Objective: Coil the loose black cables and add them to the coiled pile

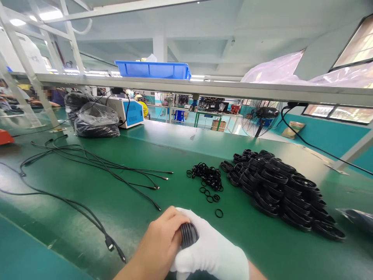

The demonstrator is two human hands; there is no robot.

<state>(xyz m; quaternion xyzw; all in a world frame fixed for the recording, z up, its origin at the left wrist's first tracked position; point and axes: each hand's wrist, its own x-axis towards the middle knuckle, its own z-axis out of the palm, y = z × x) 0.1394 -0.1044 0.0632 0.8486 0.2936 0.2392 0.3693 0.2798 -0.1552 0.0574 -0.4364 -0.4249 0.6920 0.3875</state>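
A coiled black cable (189,235) is held between my two hands near the front of the green table (171,155). My bare left hand (164,237) has its fingers closed on the coil from the left. From the right, my right hand (208,245), in a white glove, wraps round the same coil. Just beyond my hands lies a single black ring (218,213), with a small heap of black rings (206,175) behind it. Several straightened black cables (116,168) stretch across the left side, and others (87,217) end close to my left forearm.
A large pile of coiled black cables (276,186) covers the right. At the back left stand a plastic-wrapped bundle (96,116) and a blue-and-white machine (129,112). A shelf beam (215,86) crosses overhead, carrying a blue bin (153,70). A fan (260,116) stands behind the table.
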